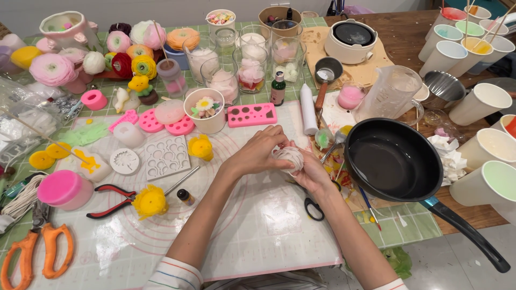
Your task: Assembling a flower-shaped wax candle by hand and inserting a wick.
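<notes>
Head view: I note first the translucent white silicone work mat with pink ring markings (258, 225), which covers most of the table. The black non-stick frying pan with a dark handle (395, 161) sits at the mat's right edge. Orange-handled scissors (32, 255) lie at the mat's near left corner, and red-handled pliers (110, 200) lie left of centre.

Both hands meet just right of the mat's centre. The left hand (260, 150) curls over the pale pink layered wax flower (289, 158) from above and the left; the right hand (312, 174) cups it from below. Both are closed on it, and it is held clear of the mat.

My judgement: the flower is light, its thin petal edges brittle and easily chipped or bent by warm fingers, the surface slightly slick. It is best supported under its solid base, with only light pressure on the outer petals.

A small yellow wax flower (150, 201) lies near the pliers.
</notes>
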